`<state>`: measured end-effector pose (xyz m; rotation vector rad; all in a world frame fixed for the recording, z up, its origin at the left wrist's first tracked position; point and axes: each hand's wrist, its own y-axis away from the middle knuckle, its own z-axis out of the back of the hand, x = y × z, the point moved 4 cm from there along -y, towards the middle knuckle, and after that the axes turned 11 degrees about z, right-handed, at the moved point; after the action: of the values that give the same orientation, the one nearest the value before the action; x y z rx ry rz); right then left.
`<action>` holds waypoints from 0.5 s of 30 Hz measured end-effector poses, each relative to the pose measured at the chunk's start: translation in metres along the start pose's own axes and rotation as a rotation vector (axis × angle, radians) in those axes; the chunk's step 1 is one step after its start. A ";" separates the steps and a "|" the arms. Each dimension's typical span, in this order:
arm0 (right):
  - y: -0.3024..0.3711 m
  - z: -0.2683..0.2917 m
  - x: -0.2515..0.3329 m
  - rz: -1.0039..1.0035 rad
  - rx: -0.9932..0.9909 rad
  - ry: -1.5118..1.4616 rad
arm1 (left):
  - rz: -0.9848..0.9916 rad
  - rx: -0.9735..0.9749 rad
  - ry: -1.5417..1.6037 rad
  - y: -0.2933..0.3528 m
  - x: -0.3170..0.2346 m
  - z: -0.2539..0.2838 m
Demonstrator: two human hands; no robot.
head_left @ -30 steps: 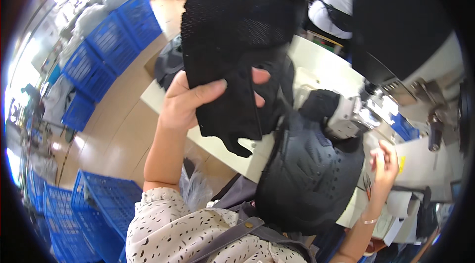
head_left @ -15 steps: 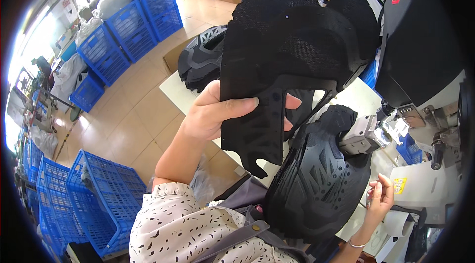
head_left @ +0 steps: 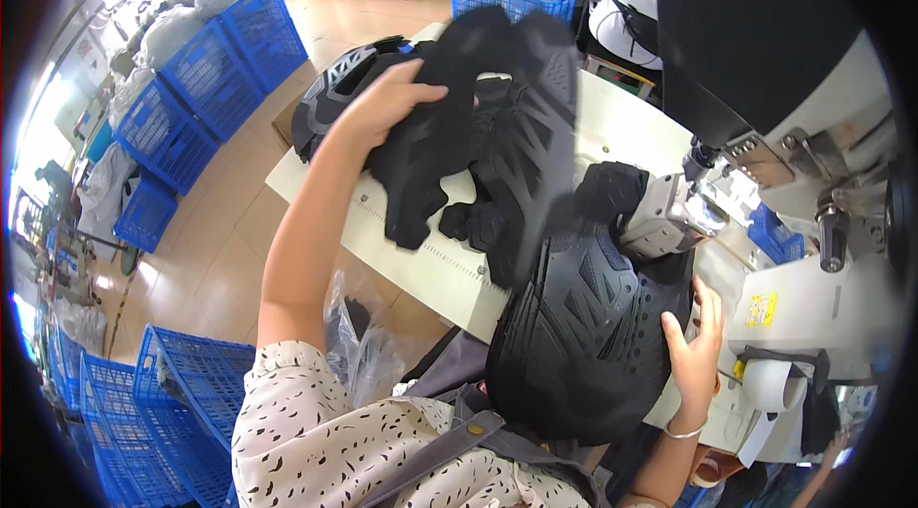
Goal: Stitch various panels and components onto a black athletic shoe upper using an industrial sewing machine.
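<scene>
Left hand [head_left: 392,101] pinches blurred black panel [head_left: 411,164], grip partly hidden | right hand [head_left: 696,352] spread | I can't tell if it touches black upper [head_left: 583,355]

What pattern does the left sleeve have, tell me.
Left sleeve: dark flecks on cream, in the head view.

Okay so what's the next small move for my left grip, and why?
Probably lower the black shoe-upper piece toward the white table. Your left grip alone holds it, over the tabletop in this view, beside the stacked uppers; your right grip is open beside the black upper at the sewing machine. Blur hides whether the piece already touches down.
</scene>
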<state>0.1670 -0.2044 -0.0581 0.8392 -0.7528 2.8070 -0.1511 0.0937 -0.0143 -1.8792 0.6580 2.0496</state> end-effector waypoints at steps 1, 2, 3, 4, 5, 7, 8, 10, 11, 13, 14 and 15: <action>0.002 0.004 -0.004 0.028 -0.017 0.080 | 0.097 -0.143 -0.174 -0.021 0.009 -0.012; 0.001 0.004 -0.003 0.023 -0.021 0.074 | 0.194 -0.130 -0.310 -0.050 0.036 0.003; 0.001 0.007 -0.004 -0.039 0.004 0.038 | 0.082 -0.312 -0.654 -0.069 0.052 0.001; 0.000 0.006 -0.006 -0.094 0.034 -0.011 | 0.114 -0.294 -0.631 -0.083 0.071 0.006; -0.002 0.005 -0.006 -0.156 0.027 -0.070 | 0.072 -0.356 -0.630 -0.088 0.075 0.005; -0.006 0.000 -0.006 -0.131 0.044 -0.130 | -0.045 -0.385 -0.987 -0.100 0.084 0.028; -0.008 0.000 -0.004 -0.098 0.044 -0.115 | 0.000 -0.518 -1.152 -0.095 0.088 0.026; -0.009 0.008 0.001 -0.001 -0.008 -0.034 | -0.359 -0.653 -1.366 -0.043 0.046 -0.034; -0.008 0.008 0.002 0.015 -0.035 0.018 | -0.635 -0.584 -1.260 -0.018 0.031 -0.063; -0.005 0.014 -0.001 0.027 -0.070 0.105 | -0.483 -0.111 -0.827 0.025 0.015 -0.125; -0.005 0.014 0.000 0.051 -0.084 0.136 | -0.513 0.086 -0.796 0.045 0.026 -0.144; -0.005 0.014 -0.002 0.035 -0.086 0.144 | -0.520 0.206 -0.872 0.063 0.036 -0.164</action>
<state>0.1762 -0.2071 -0.0470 0.6091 -0.8658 2.8047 -0.0455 -0.0464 -0.0488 -0.7693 0.1154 2.0458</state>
